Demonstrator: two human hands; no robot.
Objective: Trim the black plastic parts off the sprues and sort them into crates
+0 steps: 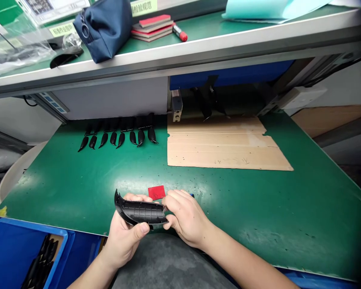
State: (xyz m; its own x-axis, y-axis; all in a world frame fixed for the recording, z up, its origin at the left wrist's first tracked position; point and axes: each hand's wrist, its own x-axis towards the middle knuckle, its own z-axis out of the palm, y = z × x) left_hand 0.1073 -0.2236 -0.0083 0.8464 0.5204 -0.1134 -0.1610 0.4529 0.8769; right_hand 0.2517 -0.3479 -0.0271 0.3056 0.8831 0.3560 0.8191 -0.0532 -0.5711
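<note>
Black ribbed plastic part (141, 212): you are gripping it with your left hand (124, 237) and pinching its end with your right hand (185, 218) above the tabletop (258, 200).

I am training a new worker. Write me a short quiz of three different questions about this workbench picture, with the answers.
1. True or false: both hands hold the curved black plastic part.
2. Multiple choice: where does the row of black parts lie? A) on the cardboard sheet B) on the green mat, left of the cardboard C) on the upper shelf
3. Fill in: the small flat piece on the mat just behind the hands is ____ in colour.

Key: 1 true: the left hand and right hand both grip it. 2 B. 3 red.
</note>
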